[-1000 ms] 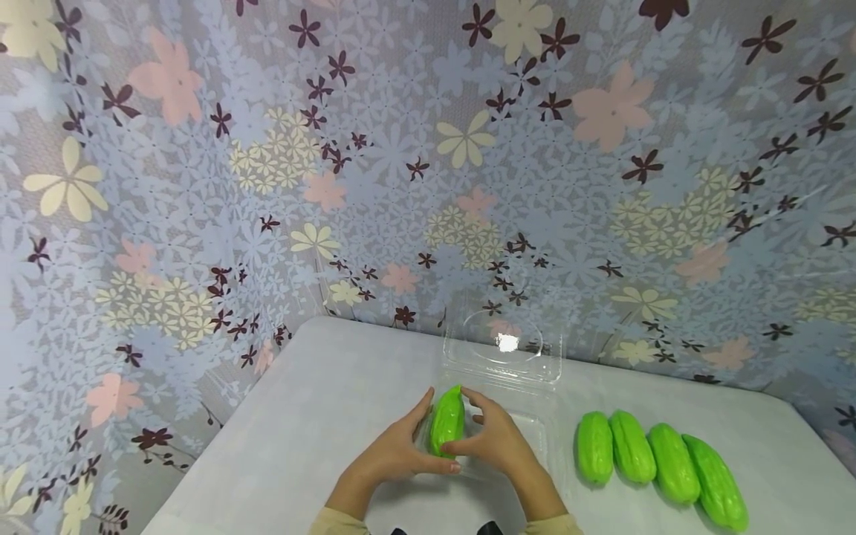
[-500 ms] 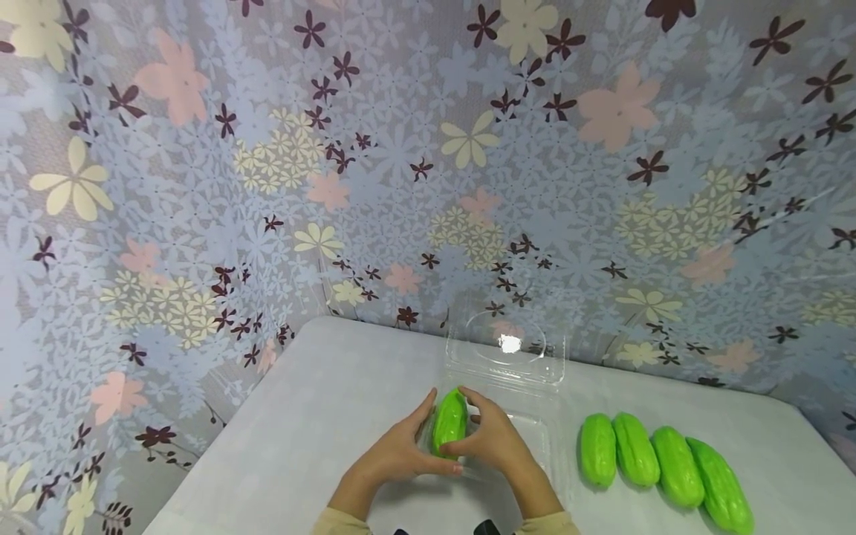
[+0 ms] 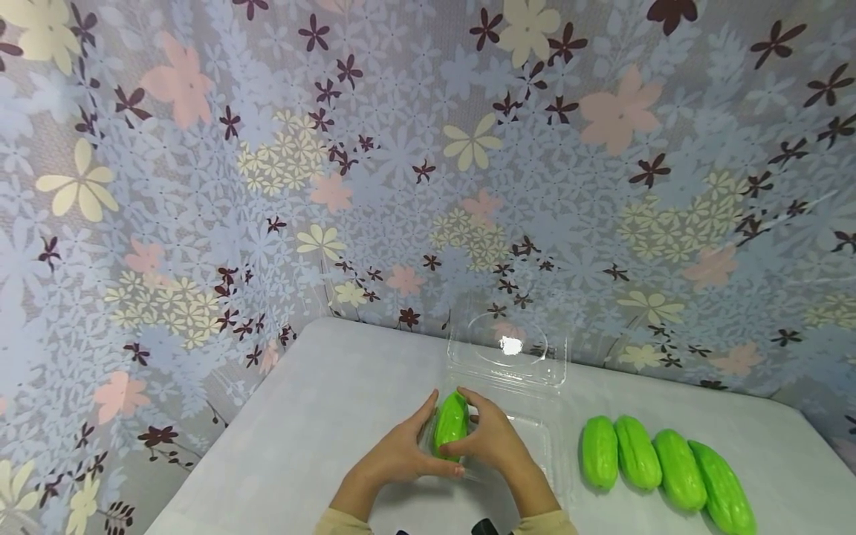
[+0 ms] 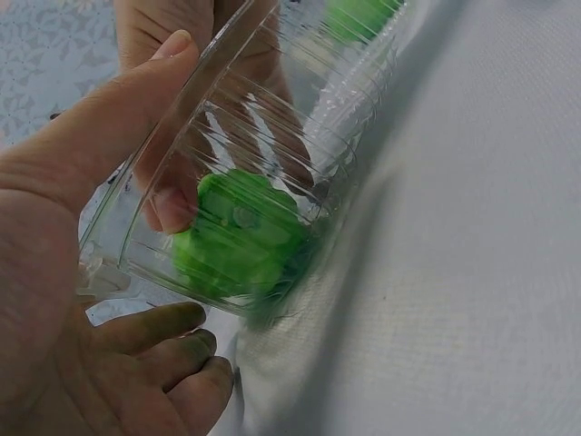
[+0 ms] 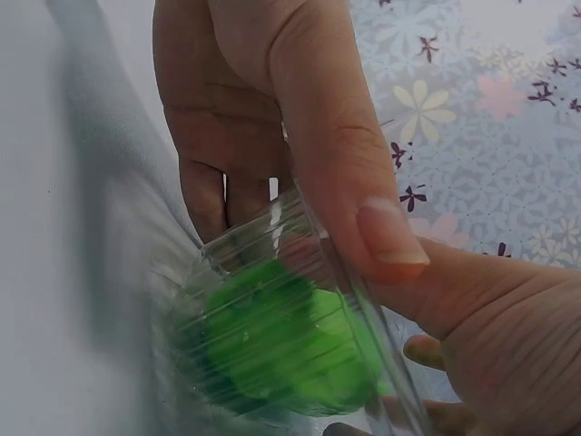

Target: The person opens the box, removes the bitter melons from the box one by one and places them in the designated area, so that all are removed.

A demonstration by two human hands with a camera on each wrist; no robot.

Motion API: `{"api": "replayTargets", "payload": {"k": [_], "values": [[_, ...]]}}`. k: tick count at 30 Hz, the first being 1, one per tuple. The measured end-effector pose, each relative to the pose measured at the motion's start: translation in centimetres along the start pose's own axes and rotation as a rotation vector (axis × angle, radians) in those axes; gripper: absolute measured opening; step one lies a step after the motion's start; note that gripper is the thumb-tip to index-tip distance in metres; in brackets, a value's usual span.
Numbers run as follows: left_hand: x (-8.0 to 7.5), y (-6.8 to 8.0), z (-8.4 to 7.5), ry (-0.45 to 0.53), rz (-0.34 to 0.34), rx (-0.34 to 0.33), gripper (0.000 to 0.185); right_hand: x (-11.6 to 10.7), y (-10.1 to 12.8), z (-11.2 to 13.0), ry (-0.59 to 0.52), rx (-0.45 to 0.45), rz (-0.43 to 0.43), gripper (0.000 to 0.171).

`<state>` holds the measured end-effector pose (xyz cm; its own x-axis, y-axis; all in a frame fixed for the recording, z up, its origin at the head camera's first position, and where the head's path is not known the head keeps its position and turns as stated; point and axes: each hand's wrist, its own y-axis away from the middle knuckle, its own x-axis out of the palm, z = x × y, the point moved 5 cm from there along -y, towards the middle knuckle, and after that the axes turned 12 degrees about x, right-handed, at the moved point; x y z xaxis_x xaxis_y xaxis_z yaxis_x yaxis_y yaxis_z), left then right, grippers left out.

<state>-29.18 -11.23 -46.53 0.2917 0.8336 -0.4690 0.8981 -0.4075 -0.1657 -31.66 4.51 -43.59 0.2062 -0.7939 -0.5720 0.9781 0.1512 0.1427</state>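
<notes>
A bright green, ribbed, cucumber-like vegetable point(image 3: 451, 425) lies lengthwise at the left side of a clear plastic clamshell container point(image 3: 551, 446). My right hand point(image 3: 493, 438) pinches it end to end, thumb at the near end and fingers at the far tip. My left hand point(image 3: 394, 451) holds the container's left side, its thumb along the near rim and its fingers outside the wall. Through the ribbed clear wall in the left wrist view, the vegetable point(image 4: 241, 241) appears low in the container. The right wrist view shows the right thumb point(image 5: 395, 241) by the rim.
The container's clear lid point(image 3: 501, 364) stands raised at the back, against the flowered wall covering point(image 3: 381, 186). Several more green vegetables point(image 3: 678, 468) lie in a row to the right on the white-covered table point(image 3: 321, 401).
</notes>
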Motion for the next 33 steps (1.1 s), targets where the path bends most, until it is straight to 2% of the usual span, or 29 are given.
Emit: {"api": "replayTargets", "payload": {"k": [10,18,33], "values": [[0.04,-0.13,0.12,0.016,-0.004,0.019,0.125,0.36,-0.08,0.06,0.025,-0.039,-0.016,0.103],[0.01,-0.15,0.08,0.015,-0.002,0.017,0.124,0.58,0.15,0.16,0.078,-0.009,-0.038,0.101],[-0.01,-0.07,0.00,0.014,-0.002,0.008,0.123,0.83,0.46,0.28,0.062,-0.026,-0.059,0.092]]}}
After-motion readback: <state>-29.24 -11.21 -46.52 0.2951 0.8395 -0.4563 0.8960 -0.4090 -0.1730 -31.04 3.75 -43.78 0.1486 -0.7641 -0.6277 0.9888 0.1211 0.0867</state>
